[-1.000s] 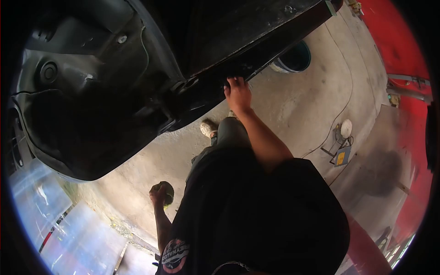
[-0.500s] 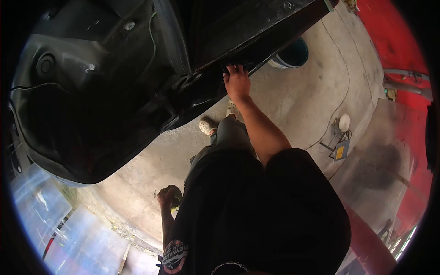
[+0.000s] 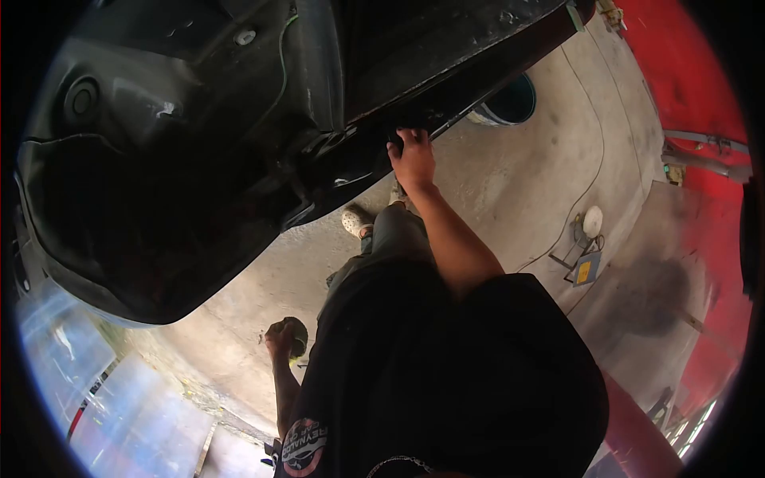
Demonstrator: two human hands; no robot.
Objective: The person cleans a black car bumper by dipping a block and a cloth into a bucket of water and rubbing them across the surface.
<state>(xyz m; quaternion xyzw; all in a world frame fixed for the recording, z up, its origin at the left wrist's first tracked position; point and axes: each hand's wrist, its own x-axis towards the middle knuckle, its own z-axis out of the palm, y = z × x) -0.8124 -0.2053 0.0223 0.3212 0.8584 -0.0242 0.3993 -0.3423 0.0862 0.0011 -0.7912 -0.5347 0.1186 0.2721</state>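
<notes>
A large black car body part, with a long sill along its edge, fills the upper left. My right hand is at that sill, its fingers bent against the black surface. Something dark shows at the fingertips, but I cannot make out what it is. Down at my left side, my left hand is closed on a round dark-green object with a yellowish lower edge. It hangs away from the car part, and its exact kind does not show.
Beyond the sill stands a dark bucket on the concrete floor. Further right are a grey device with a yellow label, a round white item and a cable. A red panel borders the right; pale sheets lie lower left.
My right hand sits slightly lower in view along the sill's edge, fingers a little more bent. My left hand has shifted slightly left and up with the round object. The view has moved a little.
</notes>
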